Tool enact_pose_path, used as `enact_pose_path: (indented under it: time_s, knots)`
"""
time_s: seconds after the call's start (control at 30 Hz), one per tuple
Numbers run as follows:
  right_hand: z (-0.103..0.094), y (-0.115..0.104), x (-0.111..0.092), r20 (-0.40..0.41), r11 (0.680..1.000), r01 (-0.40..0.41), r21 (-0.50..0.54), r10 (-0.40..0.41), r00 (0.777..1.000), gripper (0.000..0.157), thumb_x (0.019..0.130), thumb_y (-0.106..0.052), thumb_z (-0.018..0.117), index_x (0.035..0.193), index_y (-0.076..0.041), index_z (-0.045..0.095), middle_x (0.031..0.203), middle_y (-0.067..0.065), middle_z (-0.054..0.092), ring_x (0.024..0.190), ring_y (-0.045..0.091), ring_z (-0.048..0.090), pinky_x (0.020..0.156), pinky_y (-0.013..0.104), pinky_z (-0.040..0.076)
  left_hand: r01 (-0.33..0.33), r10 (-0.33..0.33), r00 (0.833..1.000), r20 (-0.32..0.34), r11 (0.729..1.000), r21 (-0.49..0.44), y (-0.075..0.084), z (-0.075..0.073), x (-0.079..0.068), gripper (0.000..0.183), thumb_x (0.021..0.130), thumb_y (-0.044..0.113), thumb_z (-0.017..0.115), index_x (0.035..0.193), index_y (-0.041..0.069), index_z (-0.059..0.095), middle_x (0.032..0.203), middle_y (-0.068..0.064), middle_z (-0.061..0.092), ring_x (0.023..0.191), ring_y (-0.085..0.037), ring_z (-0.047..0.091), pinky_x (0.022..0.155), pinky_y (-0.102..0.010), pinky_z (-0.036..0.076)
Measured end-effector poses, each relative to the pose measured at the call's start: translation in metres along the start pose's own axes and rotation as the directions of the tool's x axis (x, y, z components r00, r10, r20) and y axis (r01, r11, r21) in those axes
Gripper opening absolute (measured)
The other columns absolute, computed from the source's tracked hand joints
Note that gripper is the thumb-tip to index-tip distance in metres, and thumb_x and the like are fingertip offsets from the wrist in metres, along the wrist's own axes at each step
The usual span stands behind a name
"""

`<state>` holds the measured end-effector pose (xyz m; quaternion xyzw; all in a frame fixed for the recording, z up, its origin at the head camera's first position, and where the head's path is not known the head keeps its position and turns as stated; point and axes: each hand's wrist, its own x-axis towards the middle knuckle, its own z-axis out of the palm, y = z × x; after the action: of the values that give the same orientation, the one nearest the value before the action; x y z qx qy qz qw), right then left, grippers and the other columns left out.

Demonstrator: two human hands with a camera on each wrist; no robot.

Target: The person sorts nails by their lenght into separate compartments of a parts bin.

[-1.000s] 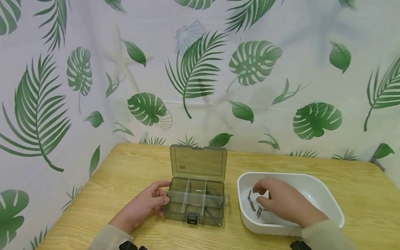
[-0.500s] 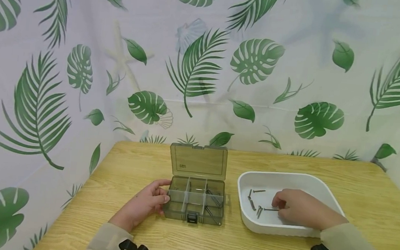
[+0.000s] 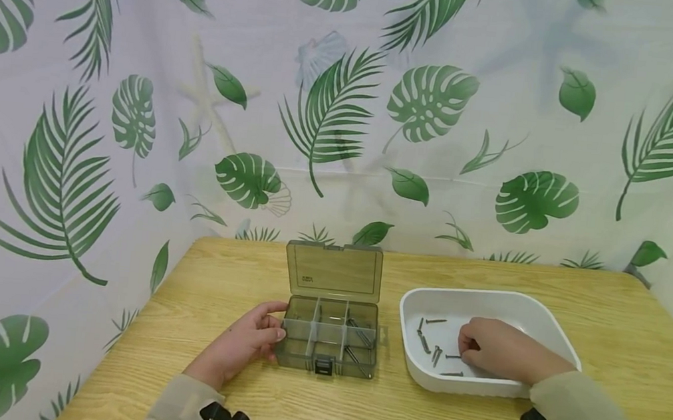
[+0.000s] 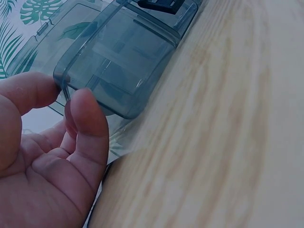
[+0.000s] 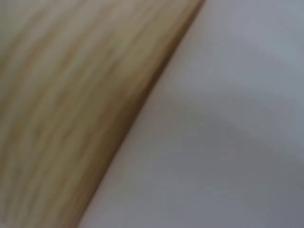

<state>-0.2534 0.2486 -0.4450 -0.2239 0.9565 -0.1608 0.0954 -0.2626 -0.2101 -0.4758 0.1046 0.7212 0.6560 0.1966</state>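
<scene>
My left hand [image 3: 250, 339] grips the left side of a smoky clear divided organizer box [image 3: 324, 352]. In the left wrist view, the thumb and index finger of the left hand [image 4: 57, 147] pinch the corner of the box [image 4: 128, 71]. Its lid [image 3: 333, 273] stands raised behind, and several screws [image 3: 358, 362] lie in the right-hand compartments. Down inside a white tray [image 3: 543, 321], my right hand [image 3: 504, 350] has its fingers curled, with a screw [image 3: 452, 357] jutting from the fingertips, whose tips are partly hidden. The right wrist view shows no hand.
Several loose screws [image 3: 424, 341] lie on the left half of the tray floor, and another screw [image 3: 451, 374] is by the front wall. Both containers stand on a wooden table [image 3: 247, 265]. A leaf-patterned cloth [image 3: 346, 104] hangs behind it.
My right hand has moved right within the tray, then stayed nearly in place. A screw now shows near the front wall, where none showed before. The left hand and box look unmoved.
</scene>
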Motion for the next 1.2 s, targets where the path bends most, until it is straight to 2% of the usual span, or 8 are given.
enact_pose_path:
  time_s: [0.23,0.4,0.6,0.7,0.83,1.03,1.2]
  knots:
    - [-0.001,0.000,-0.001,-0.012,0.999,0.047,-0.024,-0.047,0.999,0.021,0.087,-0.008,0.066,0.075,-0.022,0.056,0.071,-0.011,0.050,0.067,0.006,0.046,0.064,0.028,0.041,0.003,-0.002,1.000,0.003,1.000,-0.005,0.001,0.000,0.000,0.060,0.101,0.011,0.061,0.155,0.005,0.033,0.105,-0.010,0.049,0.081,-0.018,0.050,0.067,-0.035,0.054]
    - [-0.002,0.000,-0.001,-0.034,1.000,0.011,-0.028,-0.012,0.999,0.018,0.085,-0.009,0.066,0.079,-0.023,0.056,0.071,-0.012,0.051,0.069,0.007,0.048,0.065,0.028,0.041,-0.002,0.002,1.000,0.005,1.000,-0.001,-0.001,0.000,-0.001,0.060,0.101,0.011,0.061,0.155,0.005,0.033,0.106,-0.010,0.049,0.082,-0.018,0.050,0.067,-0.034,0.054]
    - [-0.008,-0.006,-0.003,-0.080,1.000,-0.006,-0.008,0.006,0.997,0.019,0.087,-0.003,0.063,0.092,-0.020,0.068,0.078,-0.010,0.054,0.075,0.011,0.050,0.069,0.032,0.042,-0.003,0.003,1.000,0.003,1.000,-0.003,-0.001,0.000,-0.001,0.060,0.101,0.012,0.061,0.155,0.005,0.033,0.106,-0.010,0.049,0.083,-0.018,0.050,0.068,-0.035,0.054]
    - [-0.013,-0.010,-0.004,-0.107,1.000,0.013,-0.014,-0.014,0.994,0.023,0.089,-0.001,0.061,0.100,-0.017,0.073,0.083,-0.010,0.057,0.078,0.011,0.050,0.070,0.033,0.043,-0.003,0.003,1.000,0.003,1.000,-0.003,-0.001,0.000,-0.001,0.061,0.101,0.012,0.061,0.155,0.005,0.033,0.106,-0.010,0.049,0.084,-0.019,0.050,0.068,-0.035,0.054]
    - [-0.018,-0.012,-0.005,-0.144,0.998,0.048,-0.028,-0.052,0.988,0.022,0.089,-0.001,0.061,0.099,-0.016,0.074,0.086,-0.012,0.060,0.078,0.010,0.050,0.070,0.032,0.044,-0.002,0.002,1.000,0.008,1.000,-0.006,-0.001,-0.001,0.000,0.061,0.101,0.012,0.061,0.155,0.005,0.032,0.106,-0.010,0.049,0.082,-0.019,0.050,0.067,-0.034,0.054]
    - [-0.023,-0.020,-0.007,-0.187,0.997,0.080,0.009,-0.077,0.979,0.017,0.092,-0.006,0.063,0.098,-0.020,0.073,0.080,-0.014,0.055,0.075,0.007,0.049,0.067,0.030,0.044,-0.007,0.007,1.000,0.009,1.000,-0.005,-0.002,-0.001,0.001,0.061,0.101,0.012,0.062,0.155,0.005,0.033,0.105,-0.010,0.050,0.078,-0.018,0.050,0.067,-0.034,0.054]
    - [-0.025,-0.035,-0.008,-0.226,0.993,0.114,0.025,-0.105,0.968,0.018,0.094,-0.007,0.062,0.101,-0.019,0.073,0.075,-0.014,0.052,0.070,0.005,0.048,0.065,0.028,0.043,-0.007,0.007,1.000,0.001,1.000,-0.006,-0.002,0.000,0.001,0.061,0.101,0.012,0.062,0.155,0.005,0.033,0.106,-0.011,0.049,0.081,-0.018,0.050,0.068,-0.035,0.054]
